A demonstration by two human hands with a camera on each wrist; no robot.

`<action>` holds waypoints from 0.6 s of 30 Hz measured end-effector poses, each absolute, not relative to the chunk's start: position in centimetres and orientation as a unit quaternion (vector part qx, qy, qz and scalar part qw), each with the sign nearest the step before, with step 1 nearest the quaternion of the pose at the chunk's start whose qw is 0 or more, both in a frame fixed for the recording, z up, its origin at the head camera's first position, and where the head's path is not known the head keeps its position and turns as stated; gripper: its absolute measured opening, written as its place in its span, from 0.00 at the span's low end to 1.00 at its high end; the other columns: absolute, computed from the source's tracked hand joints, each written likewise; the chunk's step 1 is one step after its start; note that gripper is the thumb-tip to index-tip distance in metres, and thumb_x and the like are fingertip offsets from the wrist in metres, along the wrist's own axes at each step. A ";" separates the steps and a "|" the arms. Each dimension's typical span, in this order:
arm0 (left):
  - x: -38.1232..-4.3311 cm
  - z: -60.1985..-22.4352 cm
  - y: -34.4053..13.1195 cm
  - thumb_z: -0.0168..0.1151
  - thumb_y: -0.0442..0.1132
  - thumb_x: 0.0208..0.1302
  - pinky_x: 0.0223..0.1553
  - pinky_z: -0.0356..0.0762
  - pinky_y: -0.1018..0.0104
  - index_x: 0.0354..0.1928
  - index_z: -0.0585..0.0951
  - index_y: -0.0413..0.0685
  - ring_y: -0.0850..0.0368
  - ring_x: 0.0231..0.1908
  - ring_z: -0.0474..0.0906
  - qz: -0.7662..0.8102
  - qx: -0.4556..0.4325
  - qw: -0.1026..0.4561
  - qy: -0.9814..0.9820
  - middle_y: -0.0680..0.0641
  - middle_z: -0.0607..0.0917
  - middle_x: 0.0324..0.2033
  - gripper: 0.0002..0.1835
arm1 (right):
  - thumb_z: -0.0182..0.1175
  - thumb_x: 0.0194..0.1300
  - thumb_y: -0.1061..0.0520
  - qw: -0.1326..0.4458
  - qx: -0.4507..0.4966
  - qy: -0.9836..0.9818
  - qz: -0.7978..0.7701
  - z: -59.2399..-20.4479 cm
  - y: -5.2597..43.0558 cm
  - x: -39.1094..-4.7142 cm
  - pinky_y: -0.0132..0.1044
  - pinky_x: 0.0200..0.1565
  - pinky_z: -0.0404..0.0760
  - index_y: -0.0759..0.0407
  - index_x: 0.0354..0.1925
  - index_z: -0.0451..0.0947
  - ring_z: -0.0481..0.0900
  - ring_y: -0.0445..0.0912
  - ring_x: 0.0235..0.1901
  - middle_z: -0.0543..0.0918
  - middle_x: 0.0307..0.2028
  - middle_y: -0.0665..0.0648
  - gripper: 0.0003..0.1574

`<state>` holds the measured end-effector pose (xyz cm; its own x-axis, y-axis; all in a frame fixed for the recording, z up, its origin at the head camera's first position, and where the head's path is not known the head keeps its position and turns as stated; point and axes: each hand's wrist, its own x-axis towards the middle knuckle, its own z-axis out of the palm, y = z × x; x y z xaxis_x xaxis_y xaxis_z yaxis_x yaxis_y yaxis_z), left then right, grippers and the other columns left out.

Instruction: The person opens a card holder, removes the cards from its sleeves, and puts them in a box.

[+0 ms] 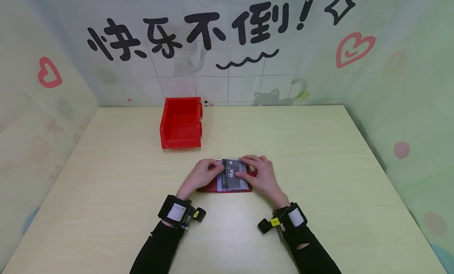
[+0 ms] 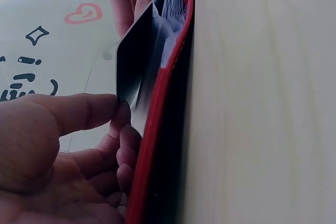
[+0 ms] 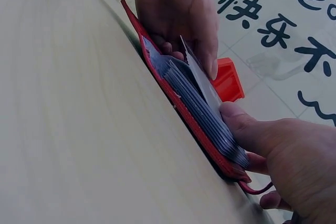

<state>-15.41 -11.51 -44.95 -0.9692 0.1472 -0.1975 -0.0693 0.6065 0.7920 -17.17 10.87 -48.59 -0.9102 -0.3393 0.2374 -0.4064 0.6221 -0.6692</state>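
Note:
A red card holder (image 1: pixel 209 186) lies opened on the table, with a stack of clear plastic sleeves (image 3: pixel 194 106) inside. On top is a dark grey card marked "VIP" (image 1: pixel 232 173); its left side is lifted off the sleeves. My left hand (image 1: pixel 204 174) pinches that raised edge between thumb and fingers, as the left wrist view shows. From the other side my right hand (image 1: pixel 260 177) grips the card holder, the thumb (image 3: pixel 236 121) lying on the card and sleeves and the fingers round the edge. A thin red strap (image 3: pixel 260 188) sticks out beside the right fingers.
A red plastic bin (image 1: pixel 181 124) stands at the back of the pale wooden table (image 1: pixel 106 179), left of centre. Printed cloth walls (image 1: pixel 227 84) border the table at the back and both sides. Each wrist carries a strapped camera.

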 end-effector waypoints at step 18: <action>-15.5 -45.1 -11.6 0.68 0.44 0.65 0.40 0.69 0.67 0.43 0.82 0.44 0.54 0.37 0.76 0.461 0.015 0.111 0.880 0.46 0.86 0.29 0.12 | 0.74 0.58 0.46 0.049 0.205 -0.901 0.379 -48.6 10.8 -17.1 0.45 0.51 0.61 0.54 0.57 0.83 0.70 0.50 0.48 0.83 0.57 0.56 0.30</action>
<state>-15.46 -11.63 -45.10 -0.9747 0.1286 -0.1828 -0.0769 0.5749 0.8146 -17.12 10.75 -48.62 -0.9110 -0.3330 0.2433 -0.4067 0.6282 -0.6633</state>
